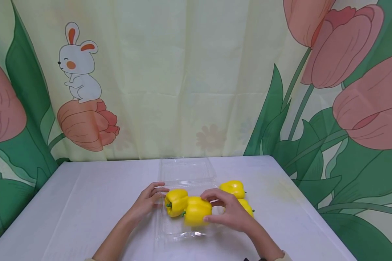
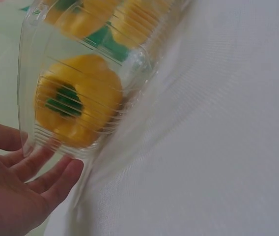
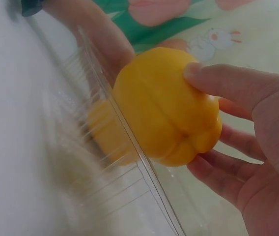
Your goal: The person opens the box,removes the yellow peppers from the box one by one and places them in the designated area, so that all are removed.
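Note:
A clear plastic clamshell container (image 1: 179, 235) lies on the white-covered table, its lid folded back. Inside, at the left, sits a yellow bell pepper (image 1: 177, 199) with a green stem. My right hand (image 1: 230, 209) grips a second bell pepper (image 1: 197, 210) over the container, thumb on one side and fingers on the other. Its stem points left, and in the right wrist view this pepper (image 3: 164, 108) is partly above the container's rim. My left hand (image 1: 146, 200) rests at the container's left side, with loosely bent fingers (image 2: 63, 184) touching the ribbed plastic wall.
Two more yellow bell peppers lie right of the container: a farther pepper (image 1: 232, 188) and a nearer pepper (image 1: 247, 207), partly hidden by my right hand. The clear lid (image 1: 187, 170) extends toward the back edge. Behind the table hangs a printed curtain (image 1: 183, 72).

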`<move>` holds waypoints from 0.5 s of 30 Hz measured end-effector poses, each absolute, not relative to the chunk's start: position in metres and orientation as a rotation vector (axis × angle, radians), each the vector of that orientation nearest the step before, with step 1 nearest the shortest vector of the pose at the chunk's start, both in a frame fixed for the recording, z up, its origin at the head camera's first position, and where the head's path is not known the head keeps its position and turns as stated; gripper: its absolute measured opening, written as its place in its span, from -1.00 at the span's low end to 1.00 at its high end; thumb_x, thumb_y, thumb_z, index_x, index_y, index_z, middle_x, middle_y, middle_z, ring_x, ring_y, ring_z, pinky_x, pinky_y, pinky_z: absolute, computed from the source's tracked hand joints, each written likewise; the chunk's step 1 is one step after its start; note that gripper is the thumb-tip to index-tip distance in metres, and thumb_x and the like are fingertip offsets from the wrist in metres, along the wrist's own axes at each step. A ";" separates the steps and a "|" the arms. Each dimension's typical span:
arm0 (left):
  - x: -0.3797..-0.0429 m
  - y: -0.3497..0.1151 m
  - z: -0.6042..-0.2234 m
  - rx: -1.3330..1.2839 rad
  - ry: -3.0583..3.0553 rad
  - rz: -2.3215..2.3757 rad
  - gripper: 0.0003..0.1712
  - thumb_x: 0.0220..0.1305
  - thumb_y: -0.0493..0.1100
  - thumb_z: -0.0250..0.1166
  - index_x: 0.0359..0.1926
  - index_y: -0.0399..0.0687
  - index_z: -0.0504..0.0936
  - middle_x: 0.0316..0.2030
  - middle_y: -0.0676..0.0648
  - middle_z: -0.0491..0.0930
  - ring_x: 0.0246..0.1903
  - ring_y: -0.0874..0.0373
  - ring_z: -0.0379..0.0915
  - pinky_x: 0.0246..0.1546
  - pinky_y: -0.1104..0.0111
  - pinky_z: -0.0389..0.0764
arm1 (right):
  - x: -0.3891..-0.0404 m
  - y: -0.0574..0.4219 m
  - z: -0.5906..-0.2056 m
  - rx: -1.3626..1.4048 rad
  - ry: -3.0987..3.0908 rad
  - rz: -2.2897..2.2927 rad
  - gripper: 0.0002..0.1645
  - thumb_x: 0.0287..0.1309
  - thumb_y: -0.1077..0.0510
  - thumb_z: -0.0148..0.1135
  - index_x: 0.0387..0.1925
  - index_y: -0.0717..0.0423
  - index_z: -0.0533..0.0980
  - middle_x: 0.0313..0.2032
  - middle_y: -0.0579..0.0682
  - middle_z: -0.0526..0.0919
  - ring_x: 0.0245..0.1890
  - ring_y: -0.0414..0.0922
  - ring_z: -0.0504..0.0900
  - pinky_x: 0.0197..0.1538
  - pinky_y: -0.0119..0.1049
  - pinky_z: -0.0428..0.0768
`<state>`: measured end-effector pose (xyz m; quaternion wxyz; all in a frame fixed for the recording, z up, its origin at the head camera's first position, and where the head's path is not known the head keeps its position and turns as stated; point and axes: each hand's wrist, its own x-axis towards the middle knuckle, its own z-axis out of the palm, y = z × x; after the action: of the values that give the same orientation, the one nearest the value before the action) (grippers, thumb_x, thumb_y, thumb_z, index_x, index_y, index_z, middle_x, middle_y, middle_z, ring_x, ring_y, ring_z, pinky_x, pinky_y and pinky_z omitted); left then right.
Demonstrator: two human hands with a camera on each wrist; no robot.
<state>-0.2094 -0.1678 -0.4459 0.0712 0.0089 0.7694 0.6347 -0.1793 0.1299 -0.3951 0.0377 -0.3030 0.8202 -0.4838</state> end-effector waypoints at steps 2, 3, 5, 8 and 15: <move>-0.209 -0.168 -0.446 0.035 2.315 1.904 -0.57 0.44 -0.23 -0.02 0.29 -0.06 0.32 0.14 -0.14 0.56 0.09 0.00 0.50 0.00 0.18 0.65 | -0.180 0.132 -0.395 -0.923 2.519 -1.490 -0.47 -0.03 0.00 0.48 0.02 -0.17 0.52 0.04 -0.14 0.60 0.01 -0.20 0.59 0.07 -0.48 0.57; -0.209 -0.168 -0.446 0.037 2.317 1.902 -0.57 0.44 -0.23 -0.02 0.29 -0.06 0.32 0.14 -0.14 0.56 0.09 0.00 0.50 0.00 0.17 0.65 | -0.180 0.133 -0.394 -0.923 2.523 -1.490 -0.48 -0.03 0.00 0.48 0.02 -0.17 0.52 0.04 -0.14 0.59 0.01 -0.20 0.59 0.07 -0.49 0.57; -0.209 -0.168 -0.445 0.033 2.315 1.903 -0.57 0.44 -0.23 -0.02 0.29 -0.05 0.32 0.15 -0.14 0.56 0.09 0.01 0.50 0.01 0.17 0.64 | -0.181 0.135 -0.394 -0.924 2.524 -1.499 -0.48 -0.03 0.01 0.48 0.02 -0.16 0.51 0.04 -0.13 0.59 0.01 -0.20 0.59 0.06 -0.49 0.58; -0.210 -0.168 -0.445 0.023 2.315 1.905 -0.56 0.43 -0.23 -0.02 0.29 -0.05 0.32 0.14 -0.13 0.56 0.08 0.02 0.51 0.01 0.16 0.65 | -0.182 0.139 -0.394 -0.938 2.529 -1.514 -0.48 -0.02 0.02 0.48 0.02 -0.15 0.51 0.04 -0.11 0.60 0.01 -0.19 0.59 0.06 -0.48 0.58; -0.211 -0.167 -0.446 -0.017 2.305 1.910 -0.57 0.42 -0.22 0.00 0.28 -0.02 0.34 0.10 -0.06 0.59 0.06 0.06 0.52 0.00 0.18 0.65 | -0.185 0.147 -0.395 -0.972 2.567 -1.529 -0.48 -0.02 0.05 0.48 0.02 -0.12 0.51 0.04 -0.09 0.60 -0.01 -0.20 0.60 0.06 -0.42 0.61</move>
<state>-0.2114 -0.1668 -0.4457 0.0738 -0.0057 0.7679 0.6362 -0.1846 0.1467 -0.3955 -0.0005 -0.3093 0.8170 -0.4867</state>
